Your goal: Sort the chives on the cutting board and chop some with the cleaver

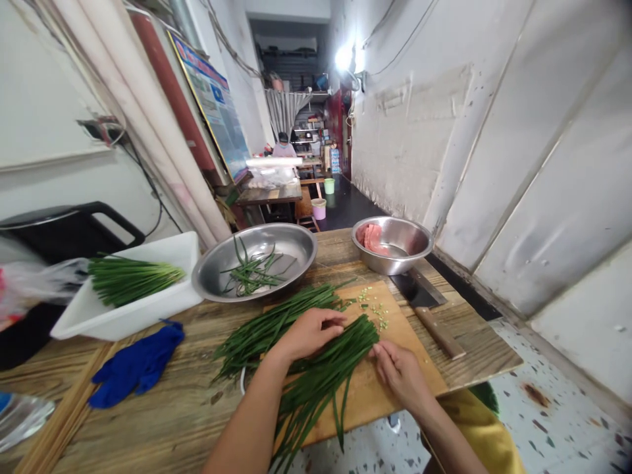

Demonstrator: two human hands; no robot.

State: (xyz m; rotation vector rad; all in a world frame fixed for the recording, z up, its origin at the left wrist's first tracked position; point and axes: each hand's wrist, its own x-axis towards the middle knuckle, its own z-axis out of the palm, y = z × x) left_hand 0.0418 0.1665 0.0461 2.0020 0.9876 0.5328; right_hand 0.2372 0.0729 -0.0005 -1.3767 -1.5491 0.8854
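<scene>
While the left hand (310, 334) rests half-parted on green stalks (328, 374), right hand (401, 370) close-fingered, grip pinching their edge

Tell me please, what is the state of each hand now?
Left hand: partly open, curved over the chives; firm grip cannot be told.
Right hand: fingers drawn together at the bunch's end; what they pinch cannot be told.

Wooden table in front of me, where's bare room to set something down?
The widest patch of table lies between the blue glove and your left forearm; a narrow strip runs right of the cleaver. Crowded: the back, with white tub, basin, smaller bowl; the cutting board's middle, under green stalks.
</scene>
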